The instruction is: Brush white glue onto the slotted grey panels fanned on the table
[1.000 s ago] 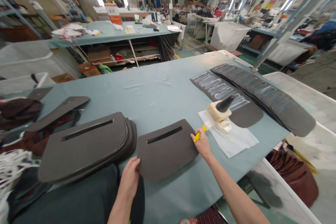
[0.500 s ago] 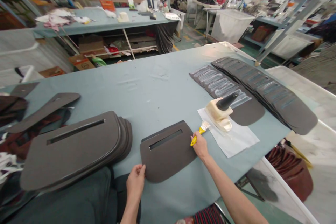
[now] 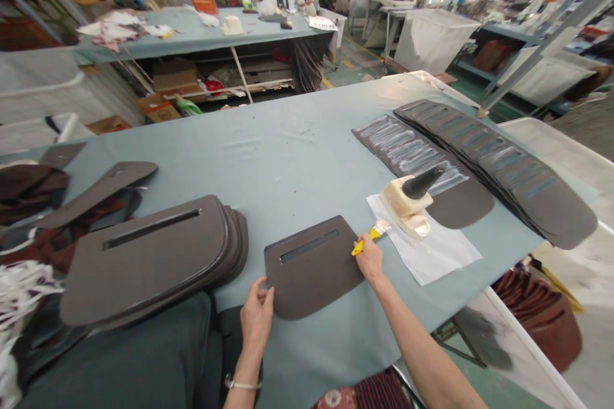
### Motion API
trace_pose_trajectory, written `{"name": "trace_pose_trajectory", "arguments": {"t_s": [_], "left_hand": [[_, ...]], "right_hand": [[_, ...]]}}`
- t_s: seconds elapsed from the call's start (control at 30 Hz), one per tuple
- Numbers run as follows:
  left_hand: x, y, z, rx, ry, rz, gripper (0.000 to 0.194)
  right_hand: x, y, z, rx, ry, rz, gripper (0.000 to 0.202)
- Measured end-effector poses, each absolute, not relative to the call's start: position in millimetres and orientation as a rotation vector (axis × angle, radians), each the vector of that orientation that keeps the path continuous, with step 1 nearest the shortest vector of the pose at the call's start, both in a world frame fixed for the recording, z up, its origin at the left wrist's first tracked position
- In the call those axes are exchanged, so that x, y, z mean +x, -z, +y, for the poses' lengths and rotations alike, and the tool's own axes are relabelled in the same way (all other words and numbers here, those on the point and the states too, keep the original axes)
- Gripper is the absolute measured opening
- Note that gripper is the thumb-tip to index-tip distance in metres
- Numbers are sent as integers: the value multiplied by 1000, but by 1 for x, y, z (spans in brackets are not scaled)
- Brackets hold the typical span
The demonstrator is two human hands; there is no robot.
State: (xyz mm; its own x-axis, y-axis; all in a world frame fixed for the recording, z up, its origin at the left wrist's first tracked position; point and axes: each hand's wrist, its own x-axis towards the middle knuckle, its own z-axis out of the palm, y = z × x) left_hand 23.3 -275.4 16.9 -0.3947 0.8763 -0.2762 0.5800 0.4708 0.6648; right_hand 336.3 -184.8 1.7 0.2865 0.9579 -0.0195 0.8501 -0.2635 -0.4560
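A dark brown flat panel (image 3: 314,287) with a long slot lies on the blue-green table in front of me. At its left edge is my left hand (image 3: 258,313), fingers loosely bent and apart, touching the edge. My right hand (image 3: 370,260) grips a yellow-handled paintbrush (image 3: 375,233) at the panel's right edge, bristles pointing away from me. Beyond the brush, a cream container (image 3: 399,197) with a black cone (image 3: 423,183) stands on a white sheet (image 3: 448,259). A stack of similar slotted panels (image 3: 148,275) sits to the left.
Overlapping panels with whitish streaks (image 3: 407,147) lie at the right, beside another row of dark panels (image 3: 527,169). Dark fabric (image 3: 139,358) covers the near left. White bins (image 3: 522,339) stand along the right table edge. Another worktable (image 3: 192,32) is behind.
The panel's upper layer now lines up more closely with the piece beneath along the back edge. My left hand's fingers have loosened slightly. The view has shifted a little left.
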Motion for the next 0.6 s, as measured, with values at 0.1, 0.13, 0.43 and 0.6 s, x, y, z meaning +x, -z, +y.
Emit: {"name": "trace_pose_trajectory", "arguments": {"t_s": [0.1,0.13,0.43,0.6], "left_hand": [[24,-18,-277,1250,-675,2098,41],[23,-17,-277,1250,-684,2093,40],[20,-11,-275,1193,-662,2145,36],[20,-7,-276,1162,-637,2184,35]], "right_hand": [[336,0,-184,-2211,-412,-1612,8],[337,2,-183,-2206,-411,-1615,9],[338,4,-182,-2234,-376,-1619,12],[336,2,-183,-2241,-356,-1640,12]]}}
